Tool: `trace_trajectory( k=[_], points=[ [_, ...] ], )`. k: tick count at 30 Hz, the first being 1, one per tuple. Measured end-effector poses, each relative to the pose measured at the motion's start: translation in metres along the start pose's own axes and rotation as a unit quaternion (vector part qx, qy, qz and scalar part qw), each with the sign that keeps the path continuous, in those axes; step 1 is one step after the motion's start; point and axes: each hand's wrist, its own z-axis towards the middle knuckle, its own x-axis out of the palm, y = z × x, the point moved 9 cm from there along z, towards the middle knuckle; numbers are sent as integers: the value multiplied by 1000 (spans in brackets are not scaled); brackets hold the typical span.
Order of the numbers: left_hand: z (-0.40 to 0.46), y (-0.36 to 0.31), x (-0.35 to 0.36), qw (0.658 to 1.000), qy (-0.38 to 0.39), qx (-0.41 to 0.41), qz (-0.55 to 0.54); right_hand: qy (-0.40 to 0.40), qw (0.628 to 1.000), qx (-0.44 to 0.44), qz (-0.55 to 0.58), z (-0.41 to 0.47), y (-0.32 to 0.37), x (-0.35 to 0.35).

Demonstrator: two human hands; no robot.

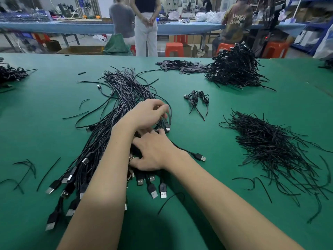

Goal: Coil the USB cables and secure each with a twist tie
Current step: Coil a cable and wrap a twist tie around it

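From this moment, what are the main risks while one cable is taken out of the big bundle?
1. The left hand pinches one cable in the dense bundle of uncoiled cables; pulling may drag its neighbours and tangle them.
2. The right hand rests on the plug ends, so a snagged plug could resist.
3. The twist ties lie apart to the right, so a finished coil may loosen during the reach.

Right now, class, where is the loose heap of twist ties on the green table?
In the head view, the heap of twist ties lies on the right side of the green table, right of the right hand and nearer than the two coiled cables.
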Motion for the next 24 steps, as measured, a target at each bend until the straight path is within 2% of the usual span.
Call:
trace_trajectory(
  k=[10,12,14,17,19,22,24],
  points=[
    [5,9,5,1000,-4,-5,-5,-16,998,-3,64,-25,-52,-16],
    [8,7,8,1000,0,2,8,-4,992,-20,121,-34,-55,-18],
    [9,4,13,1000,5,10,26,-11,972,-12,234,-44,-63,-23],
    [10,-2,15,997,-27,33,67,-126,924,86,352,-59,-103,-43],
    [11,-7,18,994,-56,52,79,-181,920,183,296,-70,-135,-46],
    [15,-14,39,992,-32,69,105,-81,962,224,132,-66,-144,-20],
    [18,-11,54,990,-7,63,127,-56,969,226,80,-59,-145,-10]
  ],
)
